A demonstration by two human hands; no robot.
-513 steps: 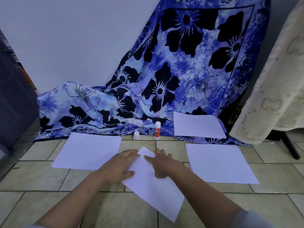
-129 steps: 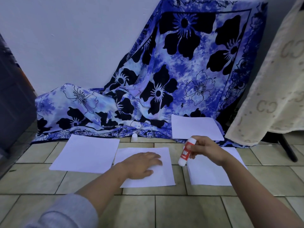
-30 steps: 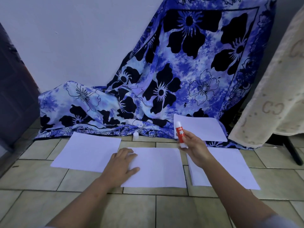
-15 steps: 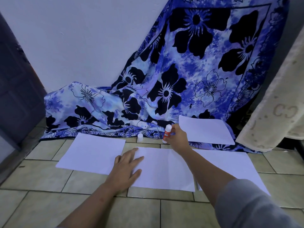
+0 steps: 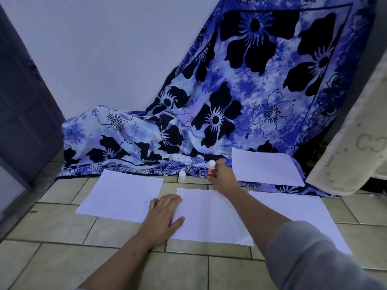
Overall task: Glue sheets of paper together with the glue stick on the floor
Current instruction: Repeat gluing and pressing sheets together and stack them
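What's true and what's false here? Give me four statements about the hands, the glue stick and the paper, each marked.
1. The right hand holds the glue stick. True.
2. The left hand lifts the middle sheet. False: it lies flat on that sheet.
3. The white cap sits on the glue stick. False: it stands on the floor beside it, apart.
4. The back sheet lies on the flowered cloth. True.

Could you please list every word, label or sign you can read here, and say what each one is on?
"CC": faint pale monogram on the beige cloth hanging at right.
On the glue stick, held by the right hand: white lettering on the red label, too blurred to read.
No other text shows.
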